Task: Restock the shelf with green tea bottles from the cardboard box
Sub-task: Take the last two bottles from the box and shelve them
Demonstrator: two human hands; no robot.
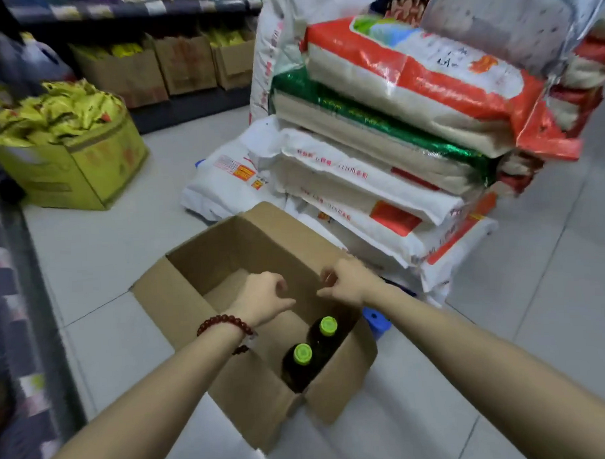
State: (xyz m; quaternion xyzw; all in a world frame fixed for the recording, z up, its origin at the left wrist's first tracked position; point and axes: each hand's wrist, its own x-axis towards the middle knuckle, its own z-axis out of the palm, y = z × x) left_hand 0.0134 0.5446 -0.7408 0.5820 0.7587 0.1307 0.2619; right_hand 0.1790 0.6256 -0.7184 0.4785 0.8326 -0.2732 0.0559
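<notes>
Green tea bottles remain in the cardboard box [245, 396]: two of them stand upright in its near right corner, one bottle [323, 335] just behind the other bottle [300, 361], each dark-bodied with a bright green cap. Most of the box floor is bare. The box sits open on the pale tiled floor [99, 257], its flaps folded outward.

Both arms reach over the open top. The left hand [264, 297], with a dark red bead bracelet [225, 326] at the wrist, hovers above the middle of the box, its grip loosely curled, fingers bent but holding nothing. The right hand [345, 279] is at the box's far right wall near the rim, fingers curled in; whether its grip pinches the cardboard edge I cannot tell.

Beside the box on the right lies a stack of rice sacks [393, 130]. A yellow carton of yellow packets [68, 148] stands on the floor further left. A shelf edge [19, 308] runs down the left side.
</notes>
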